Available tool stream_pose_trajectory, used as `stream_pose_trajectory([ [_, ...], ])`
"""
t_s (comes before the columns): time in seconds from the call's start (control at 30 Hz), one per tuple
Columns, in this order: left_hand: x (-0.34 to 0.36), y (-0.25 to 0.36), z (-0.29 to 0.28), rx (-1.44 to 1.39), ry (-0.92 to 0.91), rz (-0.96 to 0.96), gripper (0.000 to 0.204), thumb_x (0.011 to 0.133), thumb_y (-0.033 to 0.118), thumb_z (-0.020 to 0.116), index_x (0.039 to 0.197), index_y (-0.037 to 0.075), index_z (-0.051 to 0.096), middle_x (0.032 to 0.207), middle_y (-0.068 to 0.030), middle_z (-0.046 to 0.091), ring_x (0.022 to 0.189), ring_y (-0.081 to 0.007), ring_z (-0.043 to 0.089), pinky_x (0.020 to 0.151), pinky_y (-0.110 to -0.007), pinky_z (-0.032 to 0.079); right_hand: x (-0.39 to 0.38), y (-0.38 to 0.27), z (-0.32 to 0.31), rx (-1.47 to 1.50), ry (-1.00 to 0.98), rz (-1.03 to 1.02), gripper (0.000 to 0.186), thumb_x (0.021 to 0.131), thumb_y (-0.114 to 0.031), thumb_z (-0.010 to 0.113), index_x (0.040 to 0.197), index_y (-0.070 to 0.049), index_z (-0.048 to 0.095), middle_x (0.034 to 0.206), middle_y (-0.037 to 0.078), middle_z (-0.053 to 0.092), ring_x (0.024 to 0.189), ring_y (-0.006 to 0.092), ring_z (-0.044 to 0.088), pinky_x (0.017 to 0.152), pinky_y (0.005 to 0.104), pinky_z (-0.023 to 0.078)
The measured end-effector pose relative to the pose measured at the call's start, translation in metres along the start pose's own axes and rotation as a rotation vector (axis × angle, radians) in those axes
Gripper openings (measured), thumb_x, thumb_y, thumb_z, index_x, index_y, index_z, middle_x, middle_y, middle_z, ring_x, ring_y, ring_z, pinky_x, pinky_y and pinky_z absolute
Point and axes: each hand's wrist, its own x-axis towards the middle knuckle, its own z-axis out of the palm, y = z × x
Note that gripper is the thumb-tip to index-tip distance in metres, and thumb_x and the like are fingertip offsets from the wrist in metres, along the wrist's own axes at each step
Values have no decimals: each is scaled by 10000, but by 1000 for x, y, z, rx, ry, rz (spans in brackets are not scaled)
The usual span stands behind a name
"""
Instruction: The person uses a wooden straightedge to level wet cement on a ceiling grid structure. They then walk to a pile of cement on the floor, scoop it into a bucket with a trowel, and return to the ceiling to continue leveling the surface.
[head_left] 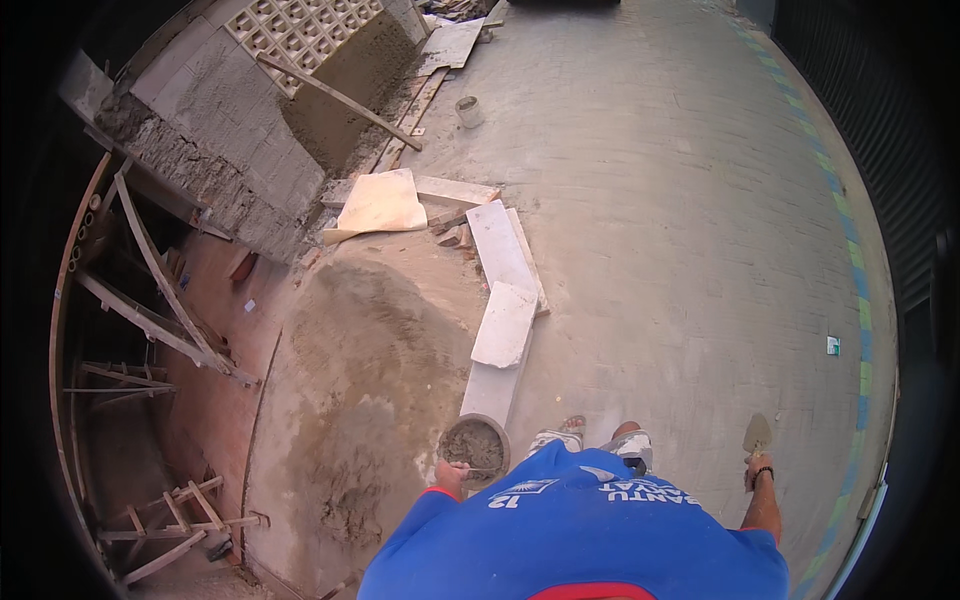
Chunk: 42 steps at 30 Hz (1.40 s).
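My left hand (452, 475) is closed on the wire handle of a round bucket (505, 436), which hangs at my left side. Grey wet mortar (470, 446) fills much of it. On the other side, my right hand (757, 468) grips a trowel (757, 433) out to the right; its pale pointed blade faces away from me over the paving. The trowel's handle is mostly covered by my fingers. A spread of wet mortar (350, 450) lies on the ground left of the bucket.
White blocks and slabs (502, 325) run ahead of the bucket. Beyond them lies a tan sheet (382, 203). A plank (340, 100) leans on the partly plastered wall (240, 130). Wooden scaffolding (165, 270) stands at far left. A small pail (468, 112) sits on the paving.
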Motion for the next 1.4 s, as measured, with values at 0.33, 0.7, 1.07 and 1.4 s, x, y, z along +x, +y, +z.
stream_pose_trajectory([
  [0.33,13,211,236,-904,94,-105,122,944,223,339,892,152,423,582,-5,359,509,-157,338,617,-404,397,99,-225,40,-416,-105,165,187,882,-140,570,1031,-33,604,658,131,577,528,272,564,454,448,444],
  [0.7,30,374,417,-969,228,-360,336,948,441,371,972,122,474,684,-19,410,573,-147,373,673,-401,370,93,-824,114,-347,-304,-712,247,947,-222,469,984,-43,634,698,36,551,512,134,519,438,304,432],
  [1.07,53,605,585,-1273,274,-504,241,940,363,453,926,123,458,681,-13,412,587,-174,375,645,-405,367,100,-1160,247,-440,-349,-629,232,924,-160,481,1014,-63,671,731,53,606,558,144,576,463,311,478],
  [1.4,127,878,728,-1318,267,-192,246,939,335,419,772,156,388,542,29,290,490,-144,296,648,-371,343,176,-1448,355,-619,-477,-578,312,909,-176,416,1088,-26,624,668,111,599,506,211,586,437,375,497],
])
